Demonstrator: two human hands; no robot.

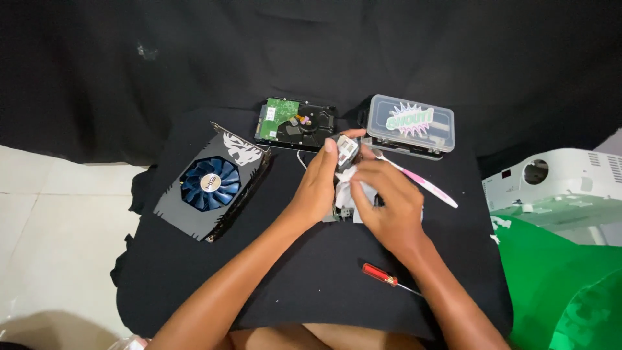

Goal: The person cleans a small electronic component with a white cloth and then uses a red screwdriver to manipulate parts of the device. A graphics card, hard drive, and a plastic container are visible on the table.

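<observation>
Left hand [319, 185] grips a small grey-black component [347, 150] upright over the black cloth [194, 272], right hand [389, 204] presses a white wipe [350, 178] against it, graphics card [210, 183] left, hard drive [295, 123] and clear plastic box [410, 126] behind, red screwdriver [382, 276] near.

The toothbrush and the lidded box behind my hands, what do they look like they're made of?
Toothbrush: likely plastic, a smooth pink and white handle. Lidded box: probably clear plastic, slightly glossy, since its contents show dimly through the lid, which carries a colourful sticker.
</observation>
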